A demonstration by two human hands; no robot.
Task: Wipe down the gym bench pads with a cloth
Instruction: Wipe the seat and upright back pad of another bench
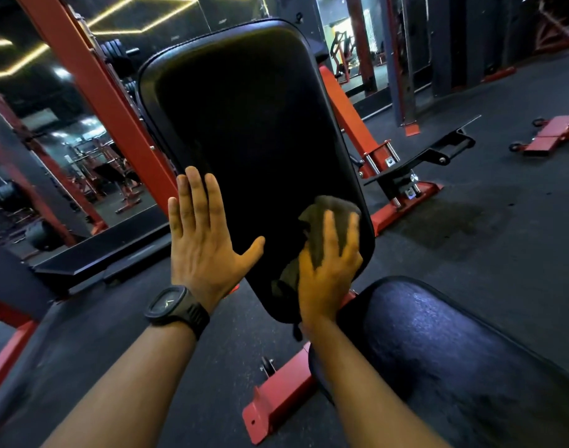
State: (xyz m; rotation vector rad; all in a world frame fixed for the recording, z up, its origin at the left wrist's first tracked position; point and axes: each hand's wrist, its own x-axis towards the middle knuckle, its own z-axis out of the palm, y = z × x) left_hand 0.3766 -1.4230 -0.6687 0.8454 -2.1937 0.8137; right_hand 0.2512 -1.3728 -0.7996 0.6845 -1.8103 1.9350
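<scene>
Cloth (338, 210) is pressed to back pad (244, 124) by R hand (328, 273), fingers spread; L hand (202, 247) is laid flat on pad edge.

A glossy black, rounded-rectangle vinyl back pad (244, 124) stands steeply tilted. A crumpled dark olive-brown cloth (336, 211) is bunched flat against its lower right corner. Just below, a dark, textured vinyl seat pad (438, 350) lies nearly level.

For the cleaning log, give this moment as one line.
step: wiping back pad | right hand: presses cloth | left hand: braces back pad
</scene>
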